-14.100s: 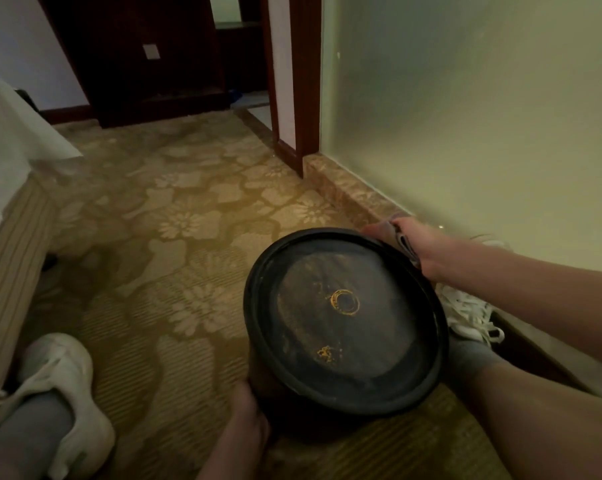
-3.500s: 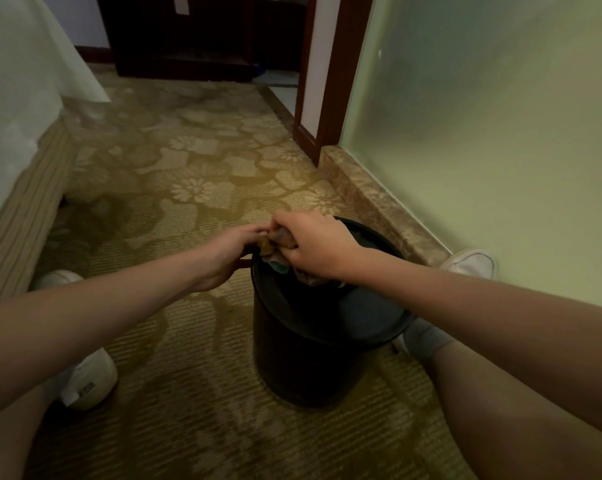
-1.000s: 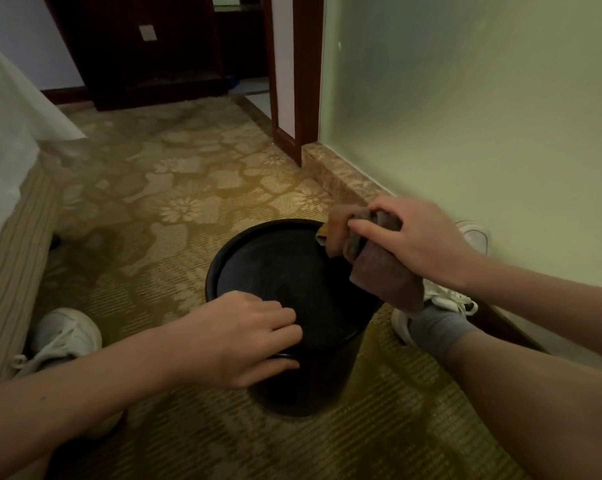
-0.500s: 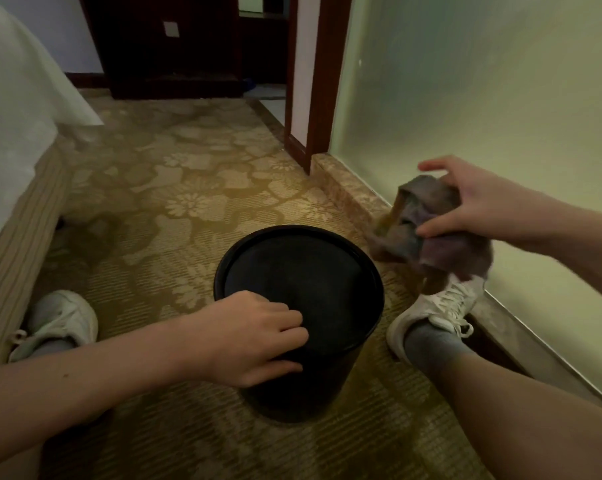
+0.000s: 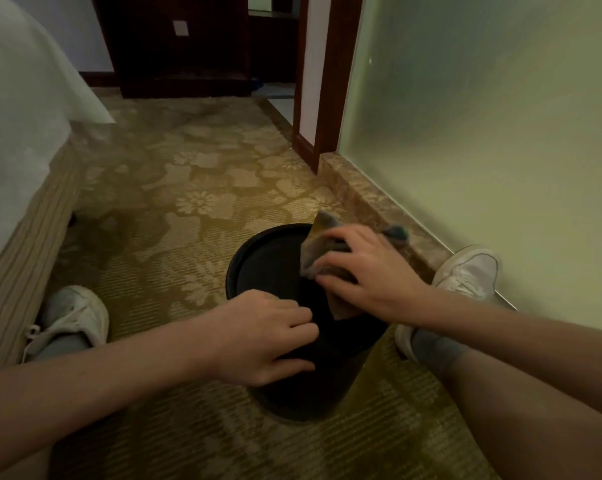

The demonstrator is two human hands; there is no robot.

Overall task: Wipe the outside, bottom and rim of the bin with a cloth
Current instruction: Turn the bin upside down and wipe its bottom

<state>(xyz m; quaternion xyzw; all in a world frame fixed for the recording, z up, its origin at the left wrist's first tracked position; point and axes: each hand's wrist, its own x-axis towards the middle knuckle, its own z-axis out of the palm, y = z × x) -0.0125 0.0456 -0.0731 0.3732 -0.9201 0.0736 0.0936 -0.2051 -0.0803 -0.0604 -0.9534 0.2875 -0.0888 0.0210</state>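
From the head view, the bin (image 5: 306, 400) stands on the carpet (image 5: 188, 202) between the person's shoes, just beside the stone skirting (image 5: 361, 195), its wider end up and too dark to see into. The left hand (image 5: 258, 337) grips the near rim, fingers curled over the edge. The right hand (image 5: 368, 271) holds the bunched cloth (image 5: 315, 237) against the far rim, fingers bent over it, with loose corners sticking out past the knuckles. The likeliest trouble is tipping. A hard downward rub on the far rim could rock the narrower base if the left hand slackens, knocking the bin into the skirting. The loose corners could snag or let the wad slip down into the bin. The stretch of rim under the left hand will go unwiped unless that grip shifts, and the dim light may hide missed grime.
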